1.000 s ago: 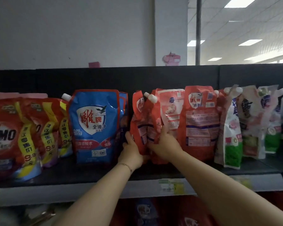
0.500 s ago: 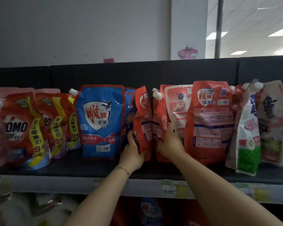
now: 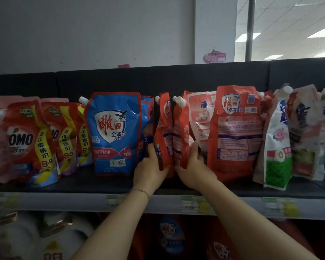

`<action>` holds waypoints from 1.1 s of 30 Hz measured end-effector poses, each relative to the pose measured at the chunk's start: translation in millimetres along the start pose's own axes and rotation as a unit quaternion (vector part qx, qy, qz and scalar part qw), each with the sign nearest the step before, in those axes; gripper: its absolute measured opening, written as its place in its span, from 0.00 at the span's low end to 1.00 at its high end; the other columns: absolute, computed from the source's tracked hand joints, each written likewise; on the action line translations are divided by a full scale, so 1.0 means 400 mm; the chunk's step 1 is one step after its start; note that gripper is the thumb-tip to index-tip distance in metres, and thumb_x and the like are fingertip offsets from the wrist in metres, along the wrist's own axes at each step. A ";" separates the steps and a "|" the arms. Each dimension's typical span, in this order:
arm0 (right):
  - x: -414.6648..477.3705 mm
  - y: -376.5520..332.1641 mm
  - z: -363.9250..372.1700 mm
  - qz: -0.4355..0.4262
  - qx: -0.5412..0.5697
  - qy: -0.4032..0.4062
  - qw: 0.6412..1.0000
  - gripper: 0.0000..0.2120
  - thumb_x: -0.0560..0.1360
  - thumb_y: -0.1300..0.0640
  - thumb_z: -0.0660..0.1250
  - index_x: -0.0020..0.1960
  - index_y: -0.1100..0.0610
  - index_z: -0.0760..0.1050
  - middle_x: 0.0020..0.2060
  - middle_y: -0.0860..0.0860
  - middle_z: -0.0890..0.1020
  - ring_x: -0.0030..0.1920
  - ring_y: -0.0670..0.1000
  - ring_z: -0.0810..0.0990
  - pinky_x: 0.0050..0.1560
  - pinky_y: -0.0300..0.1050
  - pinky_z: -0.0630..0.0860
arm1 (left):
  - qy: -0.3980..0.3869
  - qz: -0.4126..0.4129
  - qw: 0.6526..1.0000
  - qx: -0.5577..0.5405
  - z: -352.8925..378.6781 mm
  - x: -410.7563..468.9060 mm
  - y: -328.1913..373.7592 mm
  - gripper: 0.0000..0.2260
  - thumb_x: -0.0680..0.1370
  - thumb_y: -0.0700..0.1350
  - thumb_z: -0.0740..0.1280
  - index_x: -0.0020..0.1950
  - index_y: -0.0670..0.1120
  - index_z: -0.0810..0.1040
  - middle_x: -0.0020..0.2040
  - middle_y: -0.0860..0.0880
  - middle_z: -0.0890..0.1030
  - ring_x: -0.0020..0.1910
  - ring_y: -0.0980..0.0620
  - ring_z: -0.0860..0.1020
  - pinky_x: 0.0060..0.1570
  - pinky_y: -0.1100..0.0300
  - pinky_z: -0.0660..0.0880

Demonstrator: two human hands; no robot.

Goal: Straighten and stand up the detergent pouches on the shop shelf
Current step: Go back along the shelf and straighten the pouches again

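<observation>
Two narrow red detergent pouches stand edge-on at the middle of the black shelf (image 3: 86,182). My left hand (image 3: 150,168) grips the left red pouch (image 3: 164,126) low on its side. My right hand (image 3: 194,168) grips the right red pouch (image 3: 180,132), which has a white spout on top. The two pouches are upright and nearly touch. A blue pouch (image 3: 114,132) stands upright just left of my left hand. A large red pouch (image 3: 236,132) with its back label showing stands just right of my right hand.
Red and yellow OMO pouches (image 3: 29,141) lean at the left. White, pink and green pouches (image 3: 279,147) lean at the right. Price labels (image 3: 194,203) line the shelf's front rail. More bottles and pouches sit on the lower shelf.
Both hands have drawn the two red pouches closer together and more upright. The camera has shifted left, so the shelf contents sit further right in view.
</observation>
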State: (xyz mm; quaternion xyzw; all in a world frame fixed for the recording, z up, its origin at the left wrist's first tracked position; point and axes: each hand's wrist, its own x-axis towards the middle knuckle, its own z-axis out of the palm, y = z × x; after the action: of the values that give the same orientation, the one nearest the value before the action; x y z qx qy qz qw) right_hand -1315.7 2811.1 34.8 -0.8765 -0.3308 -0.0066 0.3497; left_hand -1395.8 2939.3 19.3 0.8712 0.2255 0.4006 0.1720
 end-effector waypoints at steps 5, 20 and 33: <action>-0.051 0.007 0.028 -0.009 0.133 0.120 0.984 0.33 0.80 0.42 0.57 0.78 0.50 0.46 0.74 0.56 0.61 0.71 0.58 0.66 0.67 0.56 0.68 | -0.009 0.067 0.997 0.022 -0.012 -0.001 0.005 0.38 0.68 0.67 0.70 0.69 0.48 0.59 0.53 0.47 0.82 0.48 0.46 0.82 0.45 0.53 0.80; -0.025 -0.054 0.066 -0.088 0.124 0.164 0.975 0.13 0.79 0.43 0.61 0.56 0.52 0.71 0.40 0.45 0.79 0.39 0.46 0.76 0.33 0.40 0.67 | 0.114 0.199 0.973 0.036 -0.002 -0.025 -0.008 0.21 0.76 0.49 0.62 0.67 0.44 0.76 0.43 0.46 0.84 0.37 0.47 0.81 0.34 0.56 0.78; -0.020 -0.028 0.115 -0.129 0.001 0.242 0.962 0.10 0.83 0.53 0.56 0.49 0.57 0.72 0.41 0.51 0.81 0.38 0.52 0.79 0.35 0.45 0.74 | 0.144 -0.026 0.988 -0.056 -0.001 -0.004 0.000 0.07 0.80 0.48 0.59 0.55 0.46 0.68 0.50 0.47 0.75 0.45 0.47 0.77 0.45 0.48 0.76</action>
State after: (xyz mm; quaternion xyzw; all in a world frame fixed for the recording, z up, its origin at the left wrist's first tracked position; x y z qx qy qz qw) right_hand -1338.7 2841.0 4.7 -0.7982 -0.3471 -0.2631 0.4162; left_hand -1396.9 2938.5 18.5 0.7875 0.2479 0.5288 0.1967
